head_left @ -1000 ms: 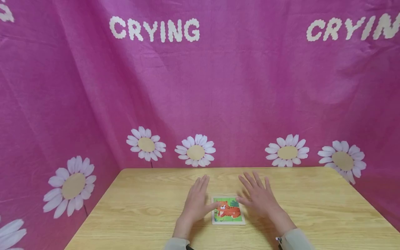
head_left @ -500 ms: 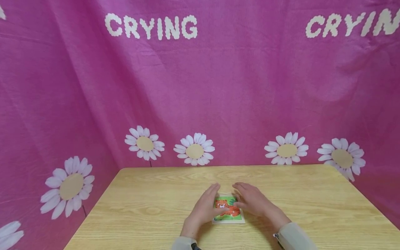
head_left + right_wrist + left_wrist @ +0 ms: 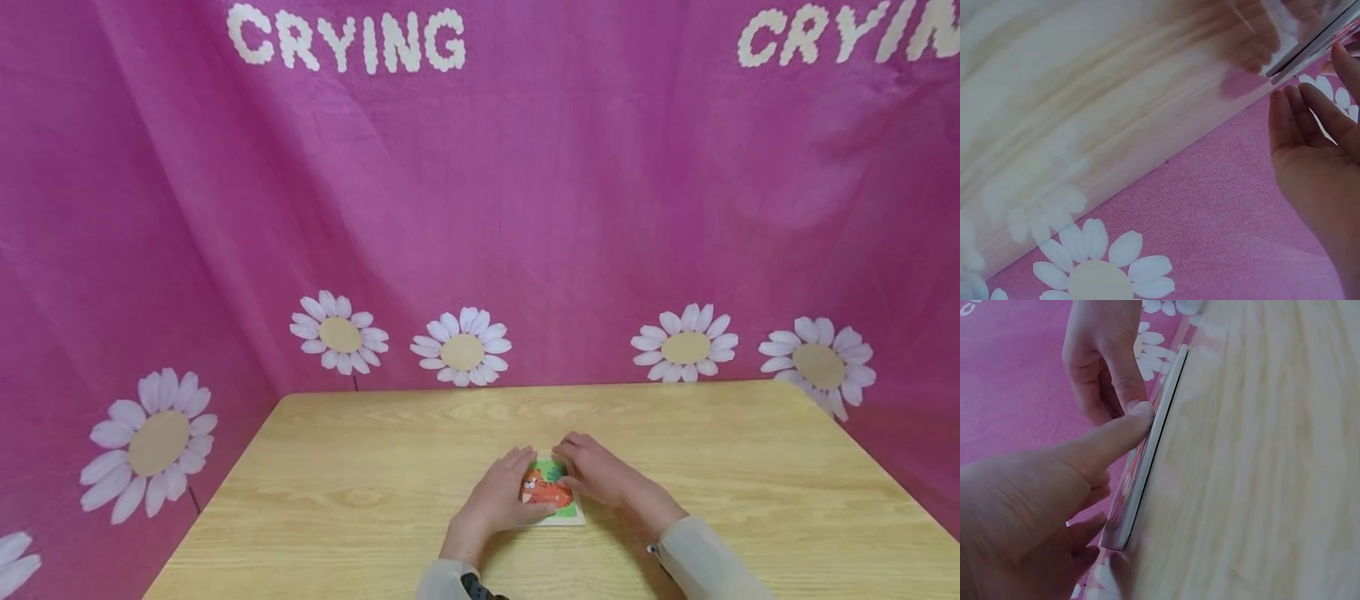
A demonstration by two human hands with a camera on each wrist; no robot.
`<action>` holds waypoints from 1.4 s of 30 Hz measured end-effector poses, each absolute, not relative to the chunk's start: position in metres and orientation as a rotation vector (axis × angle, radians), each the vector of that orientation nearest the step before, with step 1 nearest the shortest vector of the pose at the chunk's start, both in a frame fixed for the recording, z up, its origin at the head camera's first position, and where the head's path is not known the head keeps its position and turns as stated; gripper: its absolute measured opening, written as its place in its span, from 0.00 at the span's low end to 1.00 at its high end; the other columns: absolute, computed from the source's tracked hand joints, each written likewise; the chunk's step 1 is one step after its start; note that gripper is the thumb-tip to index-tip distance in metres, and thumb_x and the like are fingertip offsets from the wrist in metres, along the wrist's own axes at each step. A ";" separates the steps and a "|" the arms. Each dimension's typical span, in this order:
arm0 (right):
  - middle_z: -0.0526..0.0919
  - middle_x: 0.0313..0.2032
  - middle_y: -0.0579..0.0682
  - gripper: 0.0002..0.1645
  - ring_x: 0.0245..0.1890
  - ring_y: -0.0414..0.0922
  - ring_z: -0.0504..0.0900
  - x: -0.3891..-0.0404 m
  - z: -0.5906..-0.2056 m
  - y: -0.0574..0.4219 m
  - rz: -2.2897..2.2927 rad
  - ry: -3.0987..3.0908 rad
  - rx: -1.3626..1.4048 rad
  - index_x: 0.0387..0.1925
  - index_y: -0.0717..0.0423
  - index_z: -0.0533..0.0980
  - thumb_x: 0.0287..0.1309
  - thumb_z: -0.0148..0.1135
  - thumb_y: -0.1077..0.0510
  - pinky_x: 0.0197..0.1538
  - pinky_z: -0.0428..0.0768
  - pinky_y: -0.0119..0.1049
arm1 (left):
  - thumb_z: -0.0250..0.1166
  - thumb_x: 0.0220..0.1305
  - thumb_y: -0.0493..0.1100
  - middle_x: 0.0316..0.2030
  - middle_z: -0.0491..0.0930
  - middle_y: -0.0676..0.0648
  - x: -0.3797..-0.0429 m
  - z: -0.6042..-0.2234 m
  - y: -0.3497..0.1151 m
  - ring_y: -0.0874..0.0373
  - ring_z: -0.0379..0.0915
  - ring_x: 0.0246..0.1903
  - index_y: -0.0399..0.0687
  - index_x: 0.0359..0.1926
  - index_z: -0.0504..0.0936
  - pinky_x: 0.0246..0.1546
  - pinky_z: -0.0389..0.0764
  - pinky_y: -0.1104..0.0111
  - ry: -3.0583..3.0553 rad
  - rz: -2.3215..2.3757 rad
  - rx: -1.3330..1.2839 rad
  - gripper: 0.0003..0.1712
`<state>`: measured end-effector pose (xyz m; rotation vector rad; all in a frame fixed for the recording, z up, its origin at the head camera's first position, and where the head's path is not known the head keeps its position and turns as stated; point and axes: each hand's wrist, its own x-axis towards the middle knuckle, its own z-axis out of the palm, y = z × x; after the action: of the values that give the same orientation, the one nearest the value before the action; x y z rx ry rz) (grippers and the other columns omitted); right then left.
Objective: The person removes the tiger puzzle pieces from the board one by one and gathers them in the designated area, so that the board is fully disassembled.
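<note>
A small square picture puzzle (image 3: 549, 493) in a pale frame lies flat on the wooden table, showing an orange tiger on green. My left hand (image 3: 497, 497) arches over its left side, thumb stretched across the picture, fingers at the left and far edges. At the far right corner is my right hand (image 3: 600, 472), its fingers bent and its thumb over the picture. In the left wrist view the left thumb (image 3: 1113, 437) lies over the puzzle's near edge, close to the right thumb. The right wrist view shows the right fingertips (image 3: 1291, 94) just off the puzzle's end.
The light wooden table (image 3: 360, 500) surrounds the puzzle. Behind and to the left hangs a pink curtain (image 3: 525, 208) printed with daisies and white letters, reaching down to the table's back edge.
Both hands, earlier spread wide on either side of the puzzle, have come inward and down to its edges. Their fingers are now more bent. The head view has tilted slightly down.
</note>
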<state>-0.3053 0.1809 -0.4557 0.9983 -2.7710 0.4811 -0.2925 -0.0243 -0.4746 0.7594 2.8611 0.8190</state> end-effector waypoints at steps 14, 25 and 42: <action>0.73 0.33 0.50 0.12 0.34 0.40 0.65 -0.316 -0.454 0.177 0.632 -2.781 1.067 0.38 0.64 0.76 0.55 0.68 0.63 0.37 0.67 0.29 | 0.69 0.58 0.59 0.71 0.65 0.47 -0.292 -0.472 -0.025 0.47 0.55 0.74 0.44 0.69 0.68 0.72 0.64 0.53 2.847 0.784 0.740 0.43; 0.67 0.34 0.47 0.12 0.38 0.42 0.63 -0.322 -0.449 0.177 0.740 -2.916 1.082 0.36 0.62 0.71 0.56 0.67 0.62 0.42 0.67 0.32 | 0.69 0.58 0.60 0.72 0.65 0.48 -0.292 -0.472 -0.025 0.48 0.54 0.74 0.44 0.69 0.68 0.73 0.62 0.55 2.851 0.766 0.739 0.43; 0.71 0.37 0.49 0.13 0.40 0.41 0.65 -0.322 -0.451 0.178 0.780 -2.942 1.017 0.39 0.61 0.71 0.58 0.67 0.61 0.43 0.70 0.32 | 0.69 0.58 0.59 0.72 0.65 0.47 -0.292 -0.472 -0.024 0.48 0.54 0.74 0.45 0.69 0.68 0.74 0.61 0.55 2.846 0.757 0.724 0.43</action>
<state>-0.3218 0.1785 -0.4510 1.0171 -2.9423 0.7799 -0.2916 -0.0238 -0.4724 0.7242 2.8463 0.7572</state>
